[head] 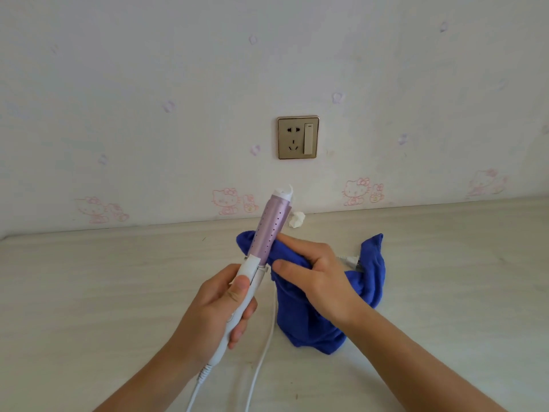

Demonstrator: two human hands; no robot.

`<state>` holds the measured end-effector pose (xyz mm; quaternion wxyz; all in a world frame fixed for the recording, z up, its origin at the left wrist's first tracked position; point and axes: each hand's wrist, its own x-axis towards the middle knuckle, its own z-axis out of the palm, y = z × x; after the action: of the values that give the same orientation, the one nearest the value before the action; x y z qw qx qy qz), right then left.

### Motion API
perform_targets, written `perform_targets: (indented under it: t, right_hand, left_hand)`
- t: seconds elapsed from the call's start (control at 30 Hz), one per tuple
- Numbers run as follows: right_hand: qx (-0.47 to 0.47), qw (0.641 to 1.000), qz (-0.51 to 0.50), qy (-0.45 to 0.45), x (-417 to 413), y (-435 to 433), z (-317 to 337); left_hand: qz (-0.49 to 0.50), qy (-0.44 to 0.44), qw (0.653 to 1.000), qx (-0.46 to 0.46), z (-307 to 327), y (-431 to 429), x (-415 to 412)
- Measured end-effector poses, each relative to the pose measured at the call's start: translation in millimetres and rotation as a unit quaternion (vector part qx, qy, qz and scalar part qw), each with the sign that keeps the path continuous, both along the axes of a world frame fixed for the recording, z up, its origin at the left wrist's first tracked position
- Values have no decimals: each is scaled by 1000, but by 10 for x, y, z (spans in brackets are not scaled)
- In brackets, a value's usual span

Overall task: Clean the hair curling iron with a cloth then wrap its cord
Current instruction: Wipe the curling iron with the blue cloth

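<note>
Left hand point(221, 307) fingers curl round curling iron point(255, 263) handle, right hand point(312, 275) fingers pinch soft cloth point(312, 316) on barrel; iron looks light, stiff, best held by handle

We are looking at a room in a home: wallpaper point(148, 69) printed with pink cartoon cats point(225, 200) is running behind a pale wood-grain tabletop point(89, 278), and a gold-framed socket point(292, 138) with a switch point(309, 138) is sitting in it.

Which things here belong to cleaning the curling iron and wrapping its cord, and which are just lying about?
Belong to the job: curling iron, gripped by the left hand; blue cloth, held by the right hand; white cord; plug.
Lying about: crumpled tissue; wall socket.
</note>
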<state>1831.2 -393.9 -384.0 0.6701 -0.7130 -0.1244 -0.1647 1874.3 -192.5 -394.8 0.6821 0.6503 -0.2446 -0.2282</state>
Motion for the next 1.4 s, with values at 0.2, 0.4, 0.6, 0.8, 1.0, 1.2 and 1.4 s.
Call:
perform_targets:
  t: [0.2, 0.4, 0.6, 0.8, 1.0, 1.2, 1.4]
  right_hand:
    - [-14, 996, -90, -12, 8, -27, -6]
    - [64, 969, -234, -35, 21, -224, 105]
    - [44, 995, -86, 4, 23, -114, 41]
    - [28, 999, -25, 20, 22, 17, -15]
    - [37, 988, -145, -35, 12, -61, 58]
    - [72, 981, -177, -13, -9, -199, 120]
    - [15, 997, -70, 2, -25, 111, 14]
  left_hand:
    - [-21, 8, 1000, 8, 0, -40, -10]
    - [-56, 3, 998, 23, -23, -87, -146]
    - [-21, 5, 1000, 19, 17, -58, -98]
    - [-12, -17, 999, 30, 74, 21, 23]
    - [-46, -6, 999, 21, 80, -41, -24]
    - [-53, -1, 998, 32, 15, -40, -103]
    - [-15, 0, 1000, 12, 80, -5, 15]
